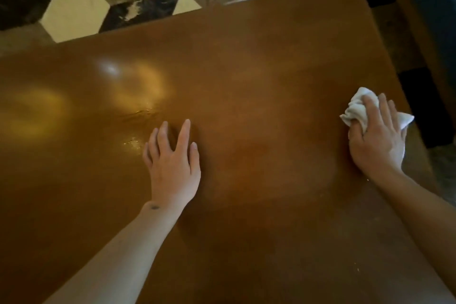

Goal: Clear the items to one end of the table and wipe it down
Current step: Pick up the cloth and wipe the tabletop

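Head view: left hand [172, 165] flat on brown table [259, 69], fingers spread wide, near centre. Right hand [377, 136] pressing crumpled white cloth [355, 111] onto tabletop by right edge, fingers curled over it. Checkered floor [81, 7] beyond far edge.

No readable text, labels, brands, numbers or signs anywhere in the shot. The table [246, 69] top is bare wood with only glare patches, and the white cloth [355, 111] at its right edge carries no print or tag. The small dark mark on the left wrist is too small to tell whether it is a letter or a symbol.
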Demonstrator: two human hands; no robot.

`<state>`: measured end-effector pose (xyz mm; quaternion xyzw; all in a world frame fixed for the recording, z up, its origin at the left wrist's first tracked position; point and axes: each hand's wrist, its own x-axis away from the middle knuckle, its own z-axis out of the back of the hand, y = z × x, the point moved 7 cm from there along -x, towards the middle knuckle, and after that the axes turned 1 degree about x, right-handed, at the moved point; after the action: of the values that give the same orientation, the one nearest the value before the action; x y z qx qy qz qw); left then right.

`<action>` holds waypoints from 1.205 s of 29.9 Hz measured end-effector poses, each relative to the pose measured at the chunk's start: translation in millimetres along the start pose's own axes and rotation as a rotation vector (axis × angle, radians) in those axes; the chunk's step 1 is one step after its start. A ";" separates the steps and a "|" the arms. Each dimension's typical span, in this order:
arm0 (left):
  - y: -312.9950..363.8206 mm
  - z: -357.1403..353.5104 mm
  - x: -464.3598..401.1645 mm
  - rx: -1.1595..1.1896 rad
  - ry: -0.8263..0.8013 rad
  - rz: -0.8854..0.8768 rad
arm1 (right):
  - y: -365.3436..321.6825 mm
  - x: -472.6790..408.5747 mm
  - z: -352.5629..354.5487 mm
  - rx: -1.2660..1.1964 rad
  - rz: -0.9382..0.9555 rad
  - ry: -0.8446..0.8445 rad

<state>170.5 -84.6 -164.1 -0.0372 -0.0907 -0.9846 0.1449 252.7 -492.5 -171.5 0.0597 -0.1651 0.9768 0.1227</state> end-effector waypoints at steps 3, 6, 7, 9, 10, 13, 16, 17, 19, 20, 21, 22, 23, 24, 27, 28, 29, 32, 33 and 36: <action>-22.1 7.9 5.3 0.000 0.020 0.041 | -23.7 -24.7 -2.9 0.012 0.048 0.010; -26.5 -0.7 2.8 -0.021 -0.035 0.045 | -40.5 -56.6 -6.0 0.024 0.107 0.013; -25.9 -2.2 -2.8 -0.013 -0.036 0.047 | -42.7 -67.4 -4.2 0.037 0.109 0.022; -19.1 -7.3 -23.5 0.009 -0.017 0.078 | -43.8 -93.8 -0.2 0.083 0.120 0.037; -18.1 -7.3 -32.3 0.009 -0.005 0.080 | -45.9 -103.4 1.4 0.094 0.116 0.041; 7.2 -17.5 -71.2 -0.006 -0.002 0.034 | -50.0 -146.8 3.0 0.103 0.115 0.028; 13.5 -19.0 -78.4 -0.029 0.029 0.016 | -59.7 -155.3 1.4 0.114 0.121 0.056; 13.9 -21.7 -78.1 -0.042 0.038 0.027 | -65.5 -159.4 -0.6 0.122 0.122 0.060; 12.5 -24.0 -75.9 -0.064 0.054 0.025 | -89.1 -164.6 -10.5 0.146 0.142 0.043; 12.2 -23.9 -75.1 -0.061 0.061 0.021 | -104.7 -165.2 -16.4 0.156 0.159 0.028; 12.5 -24.3 -77.2 -0.054 0.063 0.017 | -125.2 -167.3 -22.7 0.165 0.191 0.018; 13.2 -24.9 -78.7 -0.047 0.054 0.019 | -148.1 -167.0 -30.9 0.177 0.232 0.005; 14.7 -25.2 -79.0 -0.048 0.054 0.018 | -171.5 -163.4 -39.6 0.186 0.282 -0.008; 14.0 -25.0 -79.1 -0.051 0.050 0.020 | -196.0 -156.5 -49.9 0.191 0.335 -0.025; 13.1 -24.9 -79.2 -0.062 0.042 0.017 | -257.9 -128.0 -73.9 0.205 0.484 -0.064; 11.8 -24.9 -78.9 -0.067 0.044 0.018 | -275.4 -116.9 -81.3 0.208 0.520 -0.080; 11.8 -25.1 -79.2 -0.069 0.047 0.017 | -291.0 -106.4 -87.5 0.215 0.549 -0.096; 12.1 -24.8 -78.5 -0.051 0.066 0.004 | -336.3 -68.8 -108.9 0.214 0.683 -0.190; 11.4 -24.4 -78.2 -0.036 0.079 0.009 | -346.6 -55.7 -115.1 0.209 0.730 -0.226; 7.4 -23.9 -78.3 0.009 0.100 0.050 | -351.9 -29.2 -121.8 0.203 0.851 -0.253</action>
<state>246.3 -74.3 -194.1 0.0103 -0.0868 -0.9809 0.1738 362.7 -135.7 -182.0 0.1172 -0.0922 0.9366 -0.3171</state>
